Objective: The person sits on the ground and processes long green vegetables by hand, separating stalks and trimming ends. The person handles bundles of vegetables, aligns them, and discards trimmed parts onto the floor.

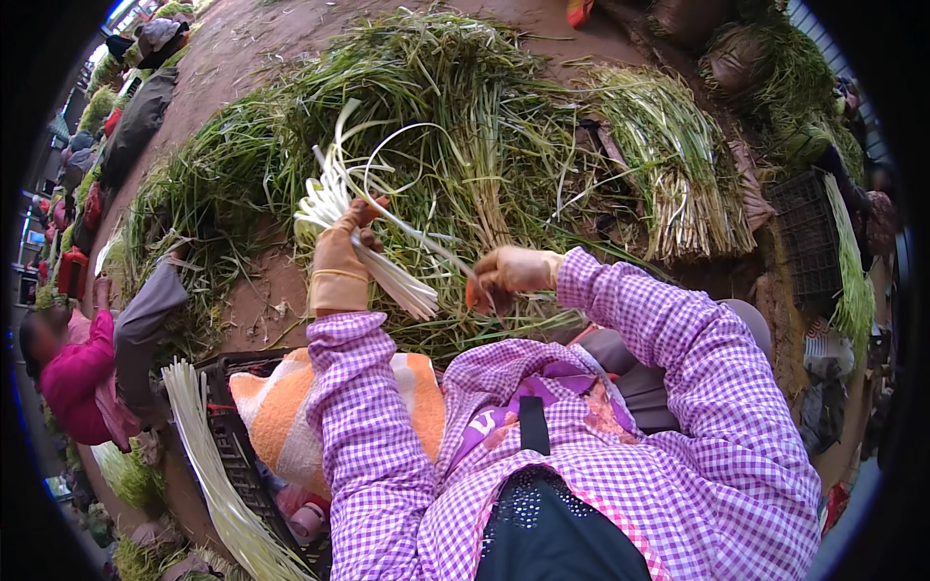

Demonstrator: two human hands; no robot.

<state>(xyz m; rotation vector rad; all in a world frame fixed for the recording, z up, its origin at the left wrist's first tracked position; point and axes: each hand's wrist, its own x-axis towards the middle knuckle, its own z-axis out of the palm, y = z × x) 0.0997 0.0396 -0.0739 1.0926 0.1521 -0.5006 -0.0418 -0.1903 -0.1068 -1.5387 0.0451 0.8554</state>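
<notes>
My left hand (347, 250), in an orange-tan glove with bare fingertips, is closed round a bunch of pale, peeled vegetable stalks (327, 196). Their ends stick out on both sides of it. To its right, my right hand (517, 274), also gloved, is closed near the end of a long pale strand (429, 243) that runs from the bunch. Something orange shows at its fingers; what it is cannot be told. Beyond both hands lies a large heap of long green leafy stalks (290, 131), with a paler sheaf of them (485, 181) just above my right hand.
A thick sheaf of stalks (690, 196) lies at the right. Pale stalks (211, 450) rest on a black plastic crate (243, 443) beside an orange-and-white towel (276, 414). Another person (80, 385) sits at the left. A black crate (806, 232) stands far right.
</notes>
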